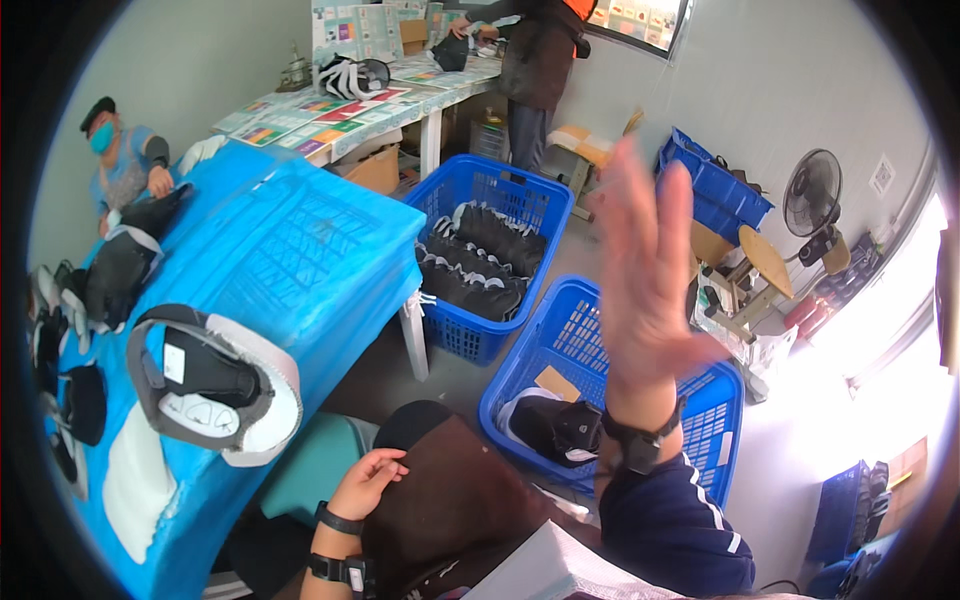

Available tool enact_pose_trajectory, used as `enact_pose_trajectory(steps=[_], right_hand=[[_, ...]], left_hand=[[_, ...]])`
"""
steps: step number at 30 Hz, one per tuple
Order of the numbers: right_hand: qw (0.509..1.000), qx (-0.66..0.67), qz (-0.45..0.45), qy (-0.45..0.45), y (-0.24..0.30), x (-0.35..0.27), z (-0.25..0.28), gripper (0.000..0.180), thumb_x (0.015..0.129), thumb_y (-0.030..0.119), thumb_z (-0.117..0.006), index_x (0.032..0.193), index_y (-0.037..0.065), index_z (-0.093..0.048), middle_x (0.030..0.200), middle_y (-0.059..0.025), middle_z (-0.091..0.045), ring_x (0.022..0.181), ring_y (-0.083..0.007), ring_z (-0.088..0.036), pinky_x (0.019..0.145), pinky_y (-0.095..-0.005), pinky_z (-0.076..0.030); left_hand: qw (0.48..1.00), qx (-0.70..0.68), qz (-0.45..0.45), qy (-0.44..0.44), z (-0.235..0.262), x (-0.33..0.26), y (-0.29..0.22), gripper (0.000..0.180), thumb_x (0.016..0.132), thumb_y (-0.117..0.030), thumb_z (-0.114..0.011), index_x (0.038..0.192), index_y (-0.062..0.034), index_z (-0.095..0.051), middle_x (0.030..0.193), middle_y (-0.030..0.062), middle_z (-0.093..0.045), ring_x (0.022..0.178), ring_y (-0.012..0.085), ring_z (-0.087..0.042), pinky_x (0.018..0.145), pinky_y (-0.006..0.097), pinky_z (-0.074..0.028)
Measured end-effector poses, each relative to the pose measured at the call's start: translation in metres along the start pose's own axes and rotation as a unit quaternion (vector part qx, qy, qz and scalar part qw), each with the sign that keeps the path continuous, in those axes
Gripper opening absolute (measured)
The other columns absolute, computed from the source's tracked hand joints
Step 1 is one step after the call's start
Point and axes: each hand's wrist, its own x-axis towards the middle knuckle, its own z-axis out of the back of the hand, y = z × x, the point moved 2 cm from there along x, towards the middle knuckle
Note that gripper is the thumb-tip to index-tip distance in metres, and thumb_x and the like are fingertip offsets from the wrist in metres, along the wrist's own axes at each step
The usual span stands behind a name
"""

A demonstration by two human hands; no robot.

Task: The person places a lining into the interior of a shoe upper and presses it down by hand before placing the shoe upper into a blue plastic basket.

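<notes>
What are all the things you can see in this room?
Table cover: one, bright blue, left.
Shoe upper: one, black, grey and white, on the blue cover, near edge.
Dark shoe parts: several, black, along the cover's left side.
Baskets: three blue. Far basket full of dark shoe pieces; near basket with a few; third basket by the wall.
Fan: one, black, right.
Long table: one, white, with coloured sheets, back.
Other people: one seated far left; one standing at the back.
Brown apron: one, on the lap.
Left hand: open, resting on the apron.
Right hand: open, raised, blurred, empty.
</notes>
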Motion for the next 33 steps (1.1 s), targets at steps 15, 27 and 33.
enact_pose_trajectory(steps=[15,27,33], right_hand=[[0.981,0.134,-0.07,0.124,-0.028,0.026,-0.077,0.068,0.086,0.05,-0.03,0.134,0.022,0.009,0.09,-0.0193,-0.051,0.079,-0.0246,-0.052,0.07,-0.0408,-0.039],[0.991,-0.11,0.034,0.067,-0.013,-0.018,-0.141,0.046,0.067,-0.009,-0.053,0.1,0.008,-0.027,0.04,0.0003,-0.035,0.029,-0.012,-0.03,0.033,-0.0271,-0.031],[0.945,0.251,-0.11,0.18,-0.029,-0.037,-0.145,0.05,0.064,-0.012,-0.052,0.103,0.007,-0.028,0.046,-0.002,-0.034,0.034,-0.0127,-0.033,0.037,-0.0259,-0.031]], left_hand=[[0.997,0.017,-0.041,-0.068,0.03,-0.045,-0.029,0.023,0.089,-0.021,-0.042,0.094,-0.0026,-0.055,0.056,-0.001,-0.049,0.048,0.0051,-0.042,0.048,0.019,-0.035],[0.883,0.263,-0.311,-0.234,0.023,-0.105,-0.075,0.046,0.088,-0.019,-0.034,0.046,-0.0024,-0.042,0.044,0.0109,-0.042,0.041,0.028,-0.043,0.043,0.034,-0.032],[0.872,0.261,-0.318,-0.266,0.014,-0.11,-0.086,0.041,0.087,-0.011,-0.037,0.047,-0.0026,-0.041,0.044,0.0097,-0.042,0.041,0.0277,-0.043,0.042,0.035,-0.031]])
